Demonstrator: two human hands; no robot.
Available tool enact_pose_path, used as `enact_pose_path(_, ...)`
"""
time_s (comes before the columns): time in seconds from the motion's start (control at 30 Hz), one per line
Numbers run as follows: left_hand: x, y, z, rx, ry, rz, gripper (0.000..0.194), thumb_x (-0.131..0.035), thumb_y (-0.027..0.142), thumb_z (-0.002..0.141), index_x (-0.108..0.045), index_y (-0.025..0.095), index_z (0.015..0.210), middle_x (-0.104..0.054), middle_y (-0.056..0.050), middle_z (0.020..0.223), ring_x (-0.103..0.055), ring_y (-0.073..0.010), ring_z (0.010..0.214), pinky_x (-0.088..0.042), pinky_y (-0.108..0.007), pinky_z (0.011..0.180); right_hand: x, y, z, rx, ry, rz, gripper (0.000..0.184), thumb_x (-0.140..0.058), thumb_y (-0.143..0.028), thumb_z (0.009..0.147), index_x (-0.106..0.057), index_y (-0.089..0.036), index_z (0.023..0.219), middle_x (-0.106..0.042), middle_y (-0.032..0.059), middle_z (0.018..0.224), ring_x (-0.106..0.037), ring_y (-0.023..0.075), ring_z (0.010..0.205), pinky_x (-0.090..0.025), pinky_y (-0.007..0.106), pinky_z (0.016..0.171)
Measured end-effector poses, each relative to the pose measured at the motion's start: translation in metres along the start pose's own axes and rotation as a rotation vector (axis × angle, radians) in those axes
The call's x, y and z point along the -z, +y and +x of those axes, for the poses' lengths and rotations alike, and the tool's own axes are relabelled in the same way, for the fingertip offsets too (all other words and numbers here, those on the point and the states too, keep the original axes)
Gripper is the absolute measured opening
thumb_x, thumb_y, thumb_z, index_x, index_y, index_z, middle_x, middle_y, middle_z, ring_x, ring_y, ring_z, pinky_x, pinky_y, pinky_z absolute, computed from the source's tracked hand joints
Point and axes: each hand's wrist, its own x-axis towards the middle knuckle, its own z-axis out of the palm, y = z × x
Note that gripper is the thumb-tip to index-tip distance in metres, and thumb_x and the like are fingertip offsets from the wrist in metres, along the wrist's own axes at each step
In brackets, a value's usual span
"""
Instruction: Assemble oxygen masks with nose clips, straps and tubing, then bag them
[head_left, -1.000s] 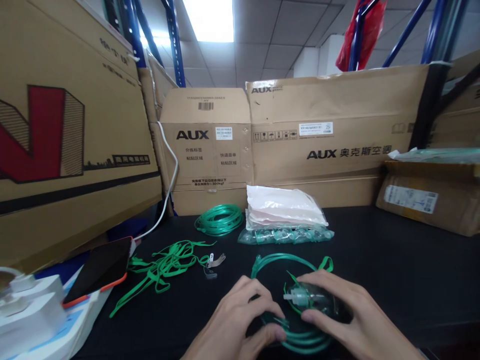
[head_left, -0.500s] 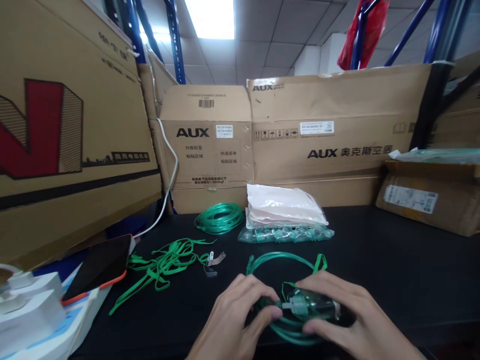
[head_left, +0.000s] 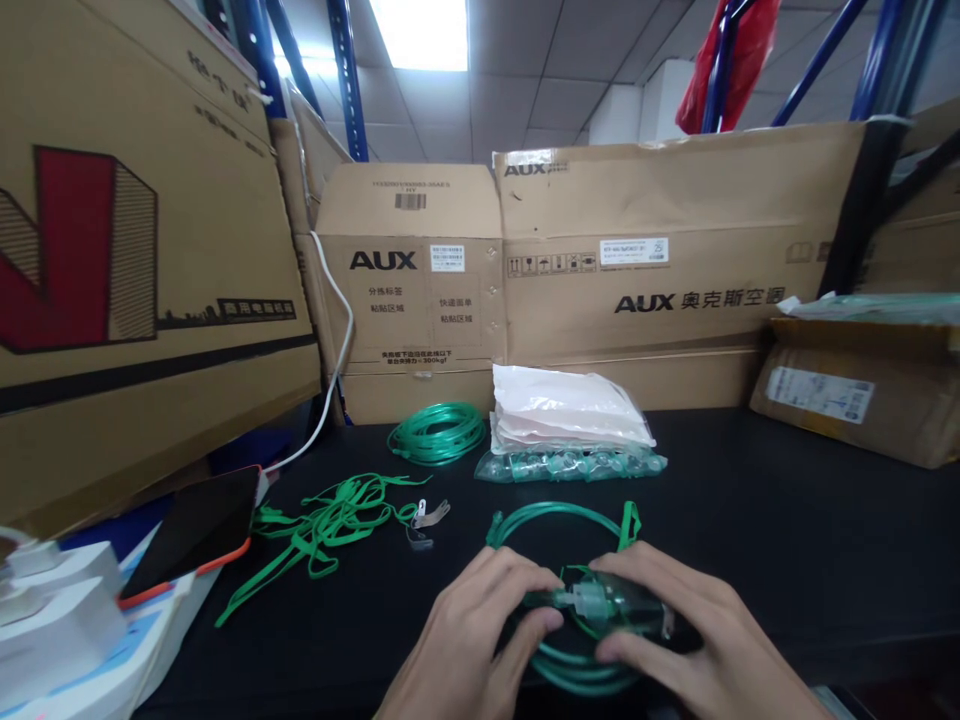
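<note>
My right hand is closed around a clear green-tinted oxygen mask, which lies on its side with its pale connector pointing left. Thumb and fingers of my left hand close on the end of green tubing, right at that connector. My fingers partly hide where the two meet. Below and behind both hands lies the coil of the tubing. A green elastic strap rises behind my right hand.
On the black table lie tangled green straps, metal strips, another green tube coil, white packets and bagged connectors. At left are a phone and power strip. Cardboard boxes line the back.
The connector and tube end now sit closer together, with less of the pale stem showing between them. My right hand and the mask have shifted slightly left.
</note>
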Motion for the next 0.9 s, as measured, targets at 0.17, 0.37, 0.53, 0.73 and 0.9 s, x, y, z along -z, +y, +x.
enact_pose_path(0.17,-0.001,0.002,-0.003,0.042,-0.007,0.106,0.02,-0.058,0.013,0.103,-0.065,0.029,0.113,-0.073,0.003,0.107,-0.067,-0.0199,0.097,-0.048,-0.037,0.094,0.005,-0.008,0.002,-0.045,-0.05,-0.009,0.03,-0.074,-0.035,0.094,-0.062,-0.031,0.121,-0.075,-0.0017,0.098,-0.076,0.0161,0.082,-0.061,0.019,0.072)
enact_pose_path(0.37,-0.013,0.004,-0.008,0.099,0.101,0.241,0.012,-0.054,0.02,0.105,-0.064,0.027,0.105,-0.074,0.0,0.101,-0.068,-0.0222,0.092,-0.05,-0.039,0.089,0.005,-0.007,0.002,-0.066,-0.085,0.032,0.024,-0.07,-0.032,0.097,-0.064,-0.03,0.12,-0.076,0.0,0.1,-0.076,0.0178,0.087,-0.061,0.021,0.075)
enact_pose_path(0.53,-0.021,0.002,-0.011,0.0,0.124,0.289,0.019,-0.045,0.018,0.107,-0.063,0.025,0.109,-0.074,-0.002,0.101,-0.068,-0.0223,0.092,-0.055,-0.032,0.078,0.002,-0.005,0.0,-0.074,-0.052,0.035,0.026,-0.073,-0.032,0.094,-0.067,-0.027,0.119,-0.077,0.0017,0.1,-0.076,0.0194,0.087,-0.062,0.023,0.076)
enact_pose_path(0.73,-0.014,0.002,-0.007,-0.029,0.048,0.28,0.024,-0.044,0.01,0.105,-0.061,0.024,0.115,-0.073,-0.002,0.109,-0.067,-0.023,0.098,-0.057,-0.033,0.081,0.003,-0.009,0.003,-0.071,-0.044,0.019,0.025,-0.071,-0.034,0.095,-0.068,-0.028,0.12,-0.077,0.0012,0.098,-0.076,0.0188,0.085,-0.062,0.023,0.074)
enact_pose_path(0.9,-0.002,0.002,-0.003,0.003,0.037,0.241,0.024,-0.046,0.008,0.104,-0.063,0.022,0.113,-0.069,-0.004,0.107,-0.064,-0.0217,0.098,-0.057,-0.031,0.083,0.0,-0.009,0.011,-0.083,-0.116,0.001,0.031,-0.071,-0.033,0.096,-0.066,-0.029,0.127,-0.076,0.0028,0.106,-0.076,0.0202,0.092,-0.063,0.026,0.078)
